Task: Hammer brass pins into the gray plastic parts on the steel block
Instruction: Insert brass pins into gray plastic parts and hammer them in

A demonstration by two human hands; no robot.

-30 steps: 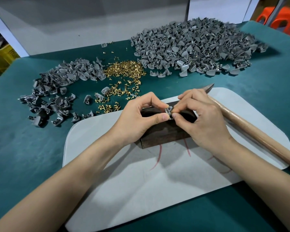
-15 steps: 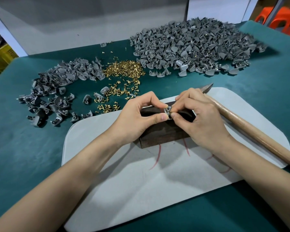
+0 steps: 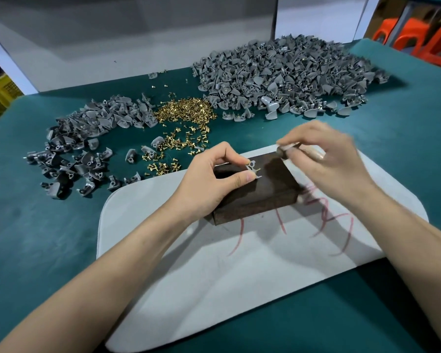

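Gray part (image 3: 251, 167) sat pinched by the left hand (image 3: 209, 179) on the centre steel block (image 3: 273, 192); blurred right hand (image 3: 326, 161) was at the hammer (image 3: 280, 151), grip unclear; light, square taps would suit.

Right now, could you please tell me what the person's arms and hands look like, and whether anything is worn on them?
Both forearms are bare as far as the frame shows; no sleeves appear. The left hand and right hand wear no gloves, and I see no ring, watch or bracelet. The right hand is motion-blurred, so small details there are uncertain.
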